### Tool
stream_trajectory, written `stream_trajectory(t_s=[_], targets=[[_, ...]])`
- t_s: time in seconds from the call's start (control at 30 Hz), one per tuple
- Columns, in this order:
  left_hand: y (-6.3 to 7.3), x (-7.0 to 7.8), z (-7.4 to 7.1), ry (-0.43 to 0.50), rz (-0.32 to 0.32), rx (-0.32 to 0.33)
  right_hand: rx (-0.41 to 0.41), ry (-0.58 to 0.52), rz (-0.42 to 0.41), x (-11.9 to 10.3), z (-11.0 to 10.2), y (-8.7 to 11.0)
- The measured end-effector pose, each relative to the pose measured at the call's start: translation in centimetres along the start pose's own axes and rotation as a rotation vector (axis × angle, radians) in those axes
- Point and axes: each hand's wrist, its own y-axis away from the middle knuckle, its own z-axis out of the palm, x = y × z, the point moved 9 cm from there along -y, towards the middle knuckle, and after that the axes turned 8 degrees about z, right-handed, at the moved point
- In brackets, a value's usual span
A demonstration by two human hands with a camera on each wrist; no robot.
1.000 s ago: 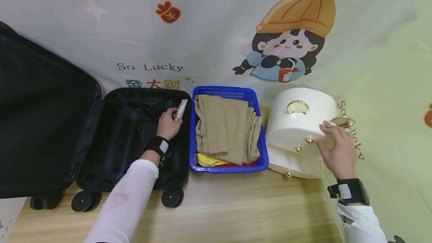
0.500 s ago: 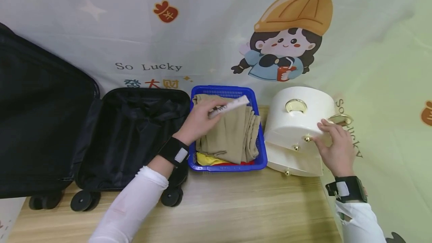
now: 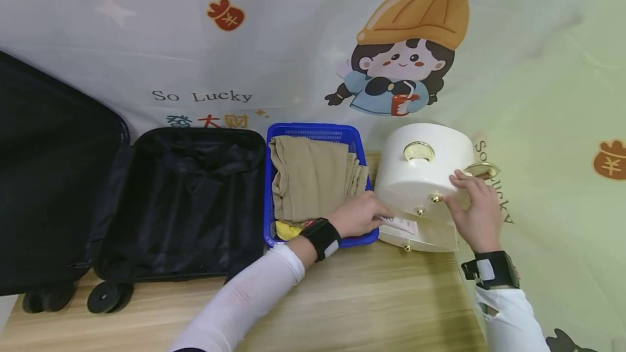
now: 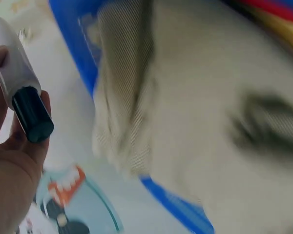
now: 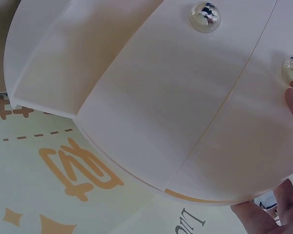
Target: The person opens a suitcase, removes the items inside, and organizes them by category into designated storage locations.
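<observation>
My left hand holds a white tube with a dark green cap. In the head view, the tube is over the pulled-out lower drawer of a white storage box. Whether it touches the drawer I cannot tell. My right hand grips the right side of the box, thumb at a gold knob and fingers beside the gold side handle. The right wrist view shows the thumb on the front and fingers at the box's edge.
A blue basket holds folded beige cloth, with yellow cloth underneath. Left of it lies an opened black suitcase, its wheels toward me. All stand on a wooden table before a printed backdrop.
My left hand has carried the tube rightward from above the suitcase, across the basket, to the open drawer. My right hand stays on the box. The head view has shifted slightly.
</observation>
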Motion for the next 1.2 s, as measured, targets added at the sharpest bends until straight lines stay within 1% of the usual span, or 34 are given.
stream_trajectory(t_s=[0.07, 0.13, 0.2, 0.3, 0.4, 0.47, 0.53, 0.63, 0.7, 0.77, 0.83, 0.87, 0.93, 0.97, 1.03, 1.1, 1.13, 1.2], targets=[[-1.4, 0.6, 1.5, -0.062, -0.017, -0.022, 0.001, 0.002, -0.003, 0.1, 0.0, 0.0], [-2.6, 1.0, 2.9, -0.148, -0.055, -0.045, 0.001, 0.003, -0.004, 0.2, 0.1, 0.0], [-3.7, 1.0, 4.3, -0.247, -0.101, -0.043, 0.004, 0.004, -0.005, 0.4, 0.1, 0.0], [-4.6, 0.7, 5.7, -0.368, -0.182, -0.023, 0.001, -0.003, -0.007, 0.4, 0.2, -0.1], [-4.9, 0.1, 6.9, -0.440, -0.247, 0.006, -0.005, -0.005, -0.007, 0.3, 0.4, 0.0], [-5.1, -0.2, 7.4, -0.451, -0.277, 0.017, -0.007, -0.001, -0.002, 0.3, 0.3, 0.0], [-5.3, -0.4, 8.0, -0.442, -0.296, 0.013, -0.005, 0.005, 0.005, 0.3, 0.3, 0.0], [-5.9, -0.5, 8.6, -0.408, -0.324, -0.027, -0.003, 0.012, 0.011, 0.4, 0.1, 0.0], [-6.2, -0.6, 8.9, -0.410, -0.337, -0.061, -0.004, 0.016, 0.010, 0.5, 0.0, -0.1], [-6.2, -0.7, 9.0, -0.422, -0.347, -0.086, -0.005, 0.013, 0.003, 0.4, 0.1, -0.2], [-6.1, -0.5, 8.7, -0.437, -0.342, -0.079, -0.005, 0.010, 0.000, 0.4, 0.1, -0.2], [-5.9, -0.3, 8.4, -0.430, -0.334, -0.061, -0.005, 0.012, 0.002, 0.4, 0.1, -0.2], [-5.4, 0.5, 7.8, -0.387, -0.319, 0.003, -0.003, 0.015, 0.008, 0.5, 0.1, -0.2], [-5.1, 1.0, 7.4, -0.350, -0.312, 0.048, -0.005, 0.016, 0.011, 0.5, 0.1, -0.2], [-4.1, 2.2, 6.7, -0.244, -0.297, 0.159, -0.006, 0.018, 0.016, 0.5, 0.1, -0.1], [-2.9, 3.4, 6.2, -0.100, -0.290, 0.270, -0.003, 0.017, 0.018, 0.5, 0.1, 0.0], [-2.3, 3.9, 6.2, -0.006, -0.293, 0.322, 0.000, 0.016, 0.017, 0.5, 0.1, 0.0], [-0.9, 4.4, 6.7, 0.227, -0.334, 0.416, 0.002, 0.010, 0.014, 0.4, 0.2, -0.1]])
